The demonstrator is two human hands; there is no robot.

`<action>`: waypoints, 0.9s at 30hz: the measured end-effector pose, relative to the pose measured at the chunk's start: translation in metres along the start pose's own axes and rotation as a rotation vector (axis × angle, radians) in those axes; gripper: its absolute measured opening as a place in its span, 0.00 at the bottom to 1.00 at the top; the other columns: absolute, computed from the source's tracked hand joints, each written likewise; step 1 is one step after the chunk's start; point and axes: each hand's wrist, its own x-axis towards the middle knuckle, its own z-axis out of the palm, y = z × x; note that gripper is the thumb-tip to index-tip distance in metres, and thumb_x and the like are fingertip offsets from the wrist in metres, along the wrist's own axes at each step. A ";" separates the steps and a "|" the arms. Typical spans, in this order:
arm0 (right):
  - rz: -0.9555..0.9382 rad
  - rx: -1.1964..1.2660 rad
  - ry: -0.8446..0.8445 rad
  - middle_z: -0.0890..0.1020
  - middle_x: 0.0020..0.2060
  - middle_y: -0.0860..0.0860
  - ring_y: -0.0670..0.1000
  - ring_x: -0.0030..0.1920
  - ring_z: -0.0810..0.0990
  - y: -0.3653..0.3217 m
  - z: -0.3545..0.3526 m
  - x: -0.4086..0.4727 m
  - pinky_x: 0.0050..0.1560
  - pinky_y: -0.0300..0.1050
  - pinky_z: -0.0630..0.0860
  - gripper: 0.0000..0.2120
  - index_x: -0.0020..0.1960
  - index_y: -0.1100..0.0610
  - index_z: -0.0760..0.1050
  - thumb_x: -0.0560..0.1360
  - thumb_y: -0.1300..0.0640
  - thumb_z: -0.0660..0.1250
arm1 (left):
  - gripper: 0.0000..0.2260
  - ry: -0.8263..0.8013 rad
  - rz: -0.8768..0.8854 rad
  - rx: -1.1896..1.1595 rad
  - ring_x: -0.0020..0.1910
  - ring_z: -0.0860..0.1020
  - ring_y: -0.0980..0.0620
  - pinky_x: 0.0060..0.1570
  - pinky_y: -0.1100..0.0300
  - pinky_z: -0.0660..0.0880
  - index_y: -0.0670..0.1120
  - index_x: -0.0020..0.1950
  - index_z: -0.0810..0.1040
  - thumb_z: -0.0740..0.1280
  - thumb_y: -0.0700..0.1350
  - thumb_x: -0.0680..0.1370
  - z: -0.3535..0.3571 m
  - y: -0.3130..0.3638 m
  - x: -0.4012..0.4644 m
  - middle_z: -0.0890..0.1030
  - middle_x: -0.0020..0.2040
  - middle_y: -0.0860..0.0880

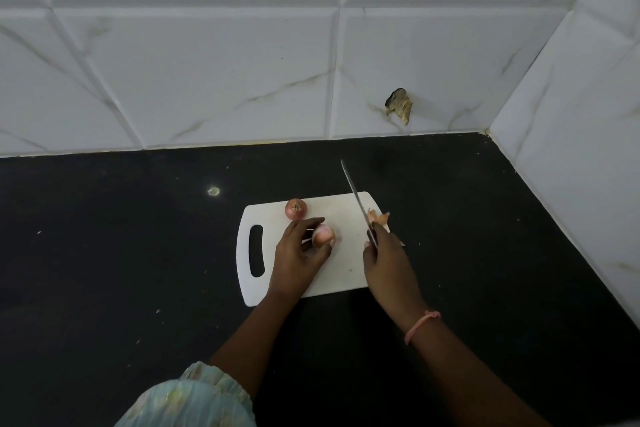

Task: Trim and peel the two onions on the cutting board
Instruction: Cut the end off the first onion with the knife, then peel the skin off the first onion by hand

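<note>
A white cutting board (343,270) with a handle slot lies on the black counter. My left hand (298,253) grips a pale pink onion (325,235) near the board's middle, fingers curled round it. A second onion (295,208), still in its reddish skin, sits at the board's far left corner, apart from my hand. My right hand (386,262) holds a knife (356,199) by its hidden handle, the blade pointing away toward the wall, to the right of the held onion and not touching it. Loose onion skin pieces (378,217) lie at the board's right edge.
The black counter (138,236) runs left and right of the board. White tiled walls rise behind and on the right, meeting in a corner. A broken hole (399,106) shows in the back wall tile. A light reflection (213,191) glints on the counter.
</note>
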 end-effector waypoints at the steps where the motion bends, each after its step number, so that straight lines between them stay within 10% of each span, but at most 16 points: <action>1: 0.003 0.074 -0.024 0.74 0.63 0.49 0.48 0.63 0.74 -0.003 0.006 0.001 0.61 0.43 0.74 0.20 0.72 0.52 0.65 0.81 0.58 0.59 | 0.16 0.014 0.009 -0.007 0.56 0.78 0.61 0.53 0.69 0.76 0.53 0.63 0.77 0.73 0.48 0.75 0.000 0.001 0.000 0.78 0.59 0.57; 13: 0.020 0.070 -0.216 0.65 0.71 0.51 0.51 0.71 0.66 -0.051 0.071 -0.016 0.70 0.48 0.69 0.29 0.76 0.51 0.54 0.80 0.57 0.63 | 0.17 0.362 -0.084 -0.136 0.51 0.80 0.52 0.49 0.50 0.81 0.49 0.64 0.74 0.65 0.56 0.79 -0.007 0.000 -0.001 0.78 0.58 0.54; 20: -0.078 0.124 -0.109 0.73 0.64 0.49 0.47 0.63 0.71 -0.035 0.065 -0.011 0.65 0.46 0.73 0.20 0.72 0.50 0.63 0.81 0.53 0.59 | 0.13 0.325 -0.131 -0.151 0.50 0.80 0.55 0.48 0.56 0.81 0.50 0.63 0.75 0.68 0.49 0.79 -0.007 0.002 0.002 0.79 0.57 0.54; 27: -0.252 -0.340 -0.056 0.51 0.79 0.51 0.48 0.78 0.40 0.010 0.059 -0.005 0.75 0.59 0.34 0.34 0.79 0.58 0.45 0.77 0.42 0.43 | 0.14 0.302 -0.118 -0.103 0.49 0.80 0.55 0.44 0.65 0.78 0.50 0.61 0.76 0.72 0.48 0.77 -0.008 0.006 0.002 0.79 0.56 0.54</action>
